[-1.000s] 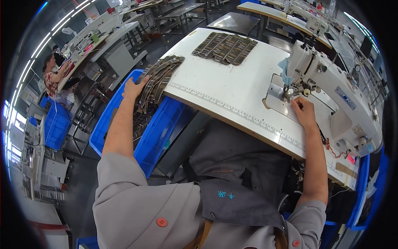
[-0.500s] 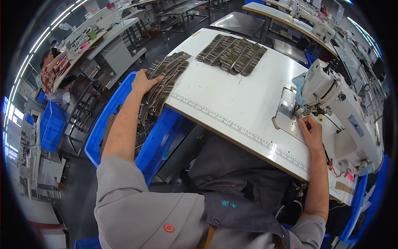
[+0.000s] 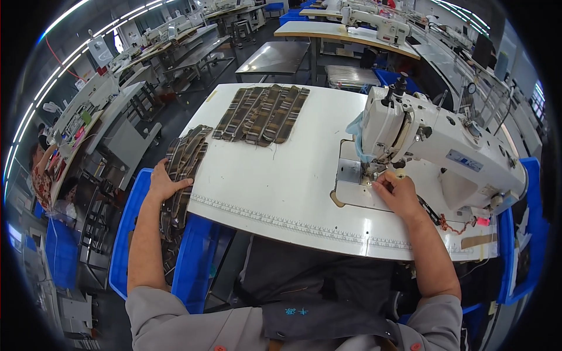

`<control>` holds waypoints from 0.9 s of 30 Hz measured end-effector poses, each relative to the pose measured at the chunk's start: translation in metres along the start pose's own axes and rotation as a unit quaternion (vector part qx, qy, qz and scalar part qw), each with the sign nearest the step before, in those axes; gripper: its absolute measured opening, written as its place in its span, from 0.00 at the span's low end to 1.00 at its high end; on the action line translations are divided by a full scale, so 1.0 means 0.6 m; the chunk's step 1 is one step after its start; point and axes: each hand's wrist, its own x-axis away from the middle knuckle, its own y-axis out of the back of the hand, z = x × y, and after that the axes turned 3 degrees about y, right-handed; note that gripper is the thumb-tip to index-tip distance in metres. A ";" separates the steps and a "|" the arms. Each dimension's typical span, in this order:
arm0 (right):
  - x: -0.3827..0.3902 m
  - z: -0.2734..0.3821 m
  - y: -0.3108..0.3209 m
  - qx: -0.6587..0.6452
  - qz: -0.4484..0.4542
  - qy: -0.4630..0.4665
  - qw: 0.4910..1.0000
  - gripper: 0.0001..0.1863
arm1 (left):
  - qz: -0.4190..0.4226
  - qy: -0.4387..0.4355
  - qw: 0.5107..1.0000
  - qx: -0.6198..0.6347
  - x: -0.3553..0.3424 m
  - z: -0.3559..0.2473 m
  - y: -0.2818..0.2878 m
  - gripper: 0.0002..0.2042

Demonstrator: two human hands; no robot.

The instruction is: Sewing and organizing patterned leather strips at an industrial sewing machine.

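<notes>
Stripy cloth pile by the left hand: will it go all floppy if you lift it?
Probably floppy: the stripy cloth pile bends down past the edge of the white table. It might slide apart, since it looks like many separate layers. It likely won't roll, because its pieces look flat.

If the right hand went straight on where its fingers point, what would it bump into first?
Probably the small metal presser foot of the white sewing machine, since the right hand points there; exact depth is unclear.
</notes>
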 end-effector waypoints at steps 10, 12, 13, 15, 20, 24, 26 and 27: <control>-0.004 -0.014 -0.006 -0.002 -0.009 0.021 1.000 0.12 | -0.027 0.021 0.998 0.060 -0.051 -0.030 -0.028 0.56; 0.001 -0.022 -0.003 -0.010 -0.014 0.014 1.000 0.13 | -0.038 -0.008 0.997 0.066 -0.050 -0.054 -0.029 0.57; 0.002 -0.029 -0.002 -0.007 -0.020 0.008 1.000 0.13 | -0.041 0.009 0.997 0.062 -0.048 -0.065 -0.030 0.55; 0.001 -0.034 -0.004 -0.006 -0.027 0.028 0.999 0.13 | -0.047 0.021 0.997 0.056 -0.051 -0.059 -0.035 0.54; -0.005 -0.024 -0.008 -0.019 -0.001 0.017 1.000 0.13 | -0.052 0.071 0.996 0.014 -0.088 0.031 -0.049 0.46; 0.003 -0.029 -0.005 -0.001 0.004 0.011 1.000 0.14 | -0.042 0.072 0.996 -0.011 -0.107 0.001 -0.058 0.46; -0.004 -0.019 -0.007 -0.003 0.017 0.015 1.000 0.15 | -0.067 0.057 0.996 0.035 -0.123 0.039 -0.061 0.47; -0.005 -0.021 -0.010 -0.002 0.017 0.015 1.000 0.15 | -0.065 0.059 0.995 0.050 -0.127 0.046 -0.063 0.47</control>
